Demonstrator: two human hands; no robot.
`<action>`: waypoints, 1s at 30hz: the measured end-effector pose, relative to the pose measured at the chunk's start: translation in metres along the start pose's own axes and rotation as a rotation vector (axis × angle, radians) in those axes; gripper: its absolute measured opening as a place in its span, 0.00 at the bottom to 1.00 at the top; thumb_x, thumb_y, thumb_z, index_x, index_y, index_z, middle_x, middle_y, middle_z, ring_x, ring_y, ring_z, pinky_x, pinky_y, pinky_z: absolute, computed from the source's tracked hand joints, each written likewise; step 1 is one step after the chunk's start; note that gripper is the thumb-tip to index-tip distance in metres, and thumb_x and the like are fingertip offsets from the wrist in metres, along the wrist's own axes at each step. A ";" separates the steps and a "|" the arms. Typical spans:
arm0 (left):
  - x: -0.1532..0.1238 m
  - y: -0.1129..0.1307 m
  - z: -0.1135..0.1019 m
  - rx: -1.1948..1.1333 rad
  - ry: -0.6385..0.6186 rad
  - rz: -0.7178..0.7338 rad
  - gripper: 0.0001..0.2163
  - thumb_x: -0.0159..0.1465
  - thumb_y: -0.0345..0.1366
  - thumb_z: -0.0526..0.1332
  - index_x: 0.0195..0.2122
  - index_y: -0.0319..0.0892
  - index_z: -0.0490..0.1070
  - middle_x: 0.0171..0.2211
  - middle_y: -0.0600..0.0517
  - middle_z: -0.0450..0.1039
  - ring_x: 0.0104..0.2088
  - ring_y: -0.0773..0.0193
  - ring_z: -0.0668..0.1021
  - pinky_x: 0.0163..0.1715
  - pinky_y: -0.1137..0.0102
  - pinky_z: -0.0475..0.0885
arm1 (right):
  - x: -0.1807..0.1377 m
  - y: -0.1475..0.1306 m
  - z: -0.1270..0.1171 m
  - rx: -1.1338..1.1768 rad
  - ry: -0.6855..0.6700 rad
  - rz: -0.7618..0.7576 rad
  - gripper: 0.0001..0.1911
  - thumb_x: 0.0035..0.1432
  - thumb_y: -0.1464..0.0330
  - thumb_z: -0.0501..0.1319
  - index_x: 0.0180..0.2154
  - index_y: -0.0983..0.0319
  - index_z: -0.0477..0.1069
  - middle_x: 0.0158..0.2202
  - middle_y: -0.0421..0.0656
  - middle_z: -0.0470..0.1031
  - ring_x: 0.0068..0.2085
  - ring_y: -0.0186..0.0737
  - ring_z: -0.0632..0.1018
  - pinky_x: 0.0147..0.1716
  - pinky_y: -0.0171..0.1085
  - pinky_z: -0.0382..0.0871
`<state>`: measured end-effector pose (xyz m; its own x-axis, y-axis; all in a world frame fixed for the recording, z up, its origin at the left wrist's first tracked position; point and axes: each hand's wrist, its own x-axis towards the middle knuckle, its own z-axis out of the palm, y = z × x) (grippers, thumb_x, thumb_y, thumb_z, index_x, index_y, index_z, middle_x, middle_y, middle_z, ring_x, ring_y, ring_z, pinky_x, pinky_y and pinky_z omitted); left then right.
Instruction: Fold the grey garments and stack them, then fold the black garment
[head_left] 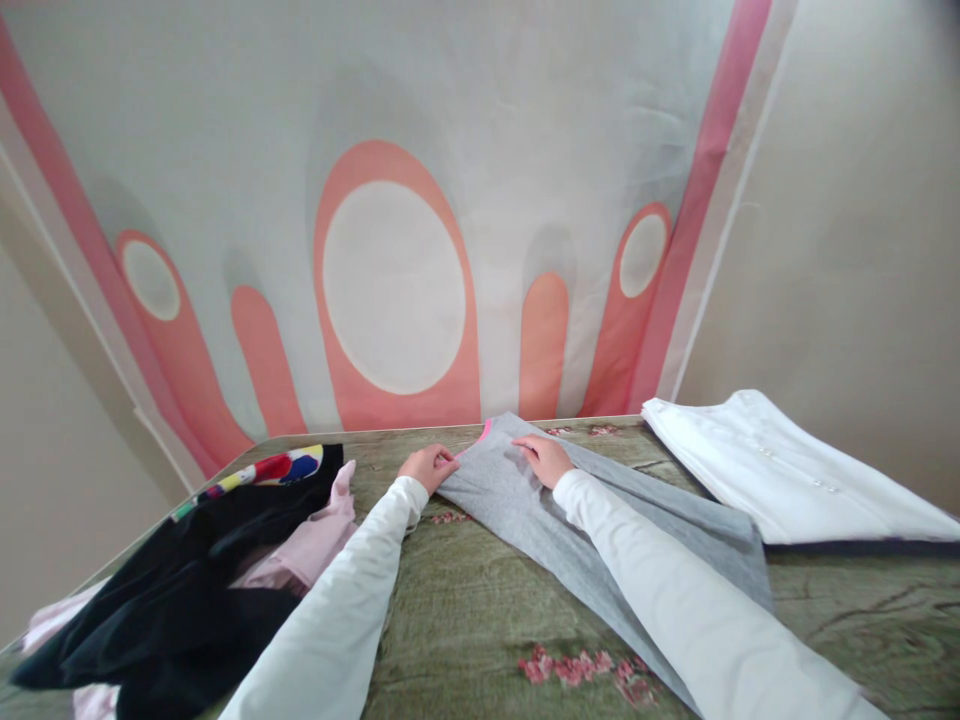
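Note:
Grey pants (499, 487) with a pink trim at the top edge lie spread on the table, their two long legs running toward the lower right. My left hand (429, 467) is closed, pinching the left edge near the pink trim. Over the upper part of the pants, my right hand (546, 459) has its fingers drawn together on the grey cloth. My right forearm covers a portion of the legs. Both arms are in white sleeves.
A loose heap on the left holds a black garment (225, 560), a pale pink one (315, 545) and a multicoloured one (281, 466). Folded white clothing (780, 470) lies at the right. Beneath is a green-brown table (442, 640) with pink flowers; a patterned wall hanging (495, 200) rises behind.

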<state>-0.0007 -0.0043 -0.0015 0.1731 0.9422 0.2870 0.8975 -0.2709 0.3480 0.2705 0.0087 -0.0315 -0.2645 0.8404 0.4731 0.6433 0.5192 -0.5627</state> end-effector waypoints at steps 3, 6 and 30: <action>-0.001 -0.001 0.000 0.058 -0.025 0.015 0.13 0.54 0.48 0.58 0.31 0.44 0.71 0.23 0.55 0.69 0.26 0.67 0.72 0.25 0.75 0.61 | 0.000 0.000 0.000 0.015 -0.033 0.021 0.15 0.58 0.70 0.49 0.43 0.59 0.71 0.45 0.42 0.72 0.46 0.36 0.71 0.48 0.36 0.60; -0.002 0.000 -0.001 0.082 -0.051 0.044 0.13 0.55 0.48 0.57 0.31 0.43 0.71 0.23 0.54 0.70 0.26 0.66 0.72 0.25 0.75 0.61 | 0.001 0.001 0.000 0.034 -0.062 0.041 0.15 0.57 0.70 0.50 0.42 0.60 0.71 0.44 0.43 0.73 0.46 0.37 0.72 0.47 0.36 0.61; 0.002 -0.002 -0.002 0.054 -0.032 0.140 0.10 0.57 0.41 0.56 0.36 0.43 0.70 0.25 0.54 0.70 0.26 0.67 0.72 0.28 0.75 0.62 | -0.004 0.013 -0.023 0.161 -0.134 0.016 0.16 0.49 0.72 0.55 0.42 0.63 0.69 0.27 0.38 0.68 0.27 0.32 0.68 0.32 0.33 0.64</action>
<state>-0.0032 -0.0028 0.0004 0.3097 0.9021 0.3005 0.8841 -0.3895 0.2581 0.2967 0.0087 -0.0251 -0.3554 0.8564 0.3746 0.5278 0.5146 -0.6757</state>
